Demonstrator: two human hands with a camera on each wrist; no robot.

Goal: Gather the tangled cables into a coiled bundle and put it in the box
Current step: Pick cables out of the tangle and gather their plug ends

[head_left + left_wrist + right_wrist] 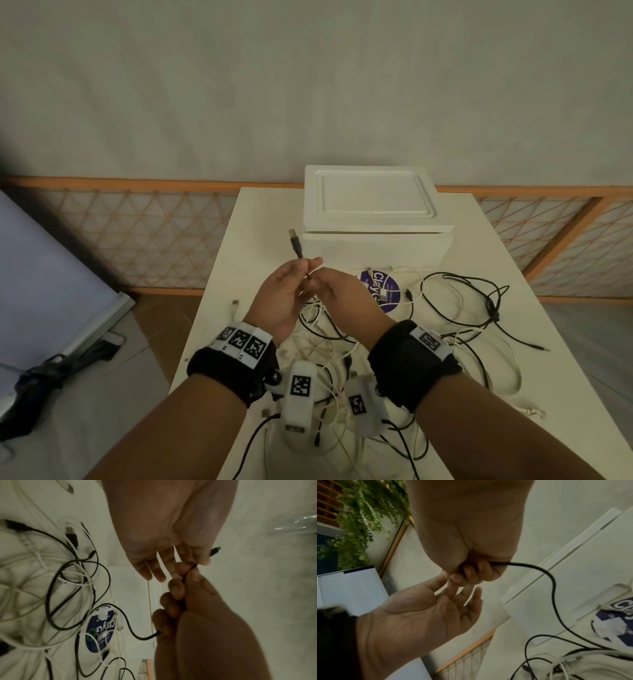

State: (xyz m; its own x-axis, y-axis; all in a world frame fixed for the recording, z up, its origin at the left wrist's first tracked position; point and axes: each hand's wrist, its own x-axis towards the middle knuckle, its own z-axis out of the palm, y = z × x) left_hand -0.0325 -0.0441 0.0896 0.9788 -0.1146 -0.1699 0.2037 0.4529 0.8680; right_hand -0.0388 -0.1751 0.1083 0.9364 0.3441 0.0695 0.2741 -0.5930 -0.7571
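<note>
Right hand: the right hand [337, 291] is curled into a fist around a black cable [126, 616]. The cable runs through the closed fingers [175, 588] and comes out under the little finger.
Left hand: the left hand [282, 294] is mostly open, palm up. Its thumb and first finger pinch the same black cable just above the right fist. The other fingers [469, 601] are straight and loose.
Plug: the black plug [296, 245] at the cable's end sticks up past the left fingertips.
Cable pile: the tangled cables [455, 308], black and white, lie on the table under and to the right of both hands. The held cable drops down into this pile.
Sticker: a round purple sticker [385, 291] lies just past the right fingers, with white cables over it.
Box: the white box [373, 219] sits beyond the fingertips, at the far end of the white table [222, 274]. Its lid is on.
</note>
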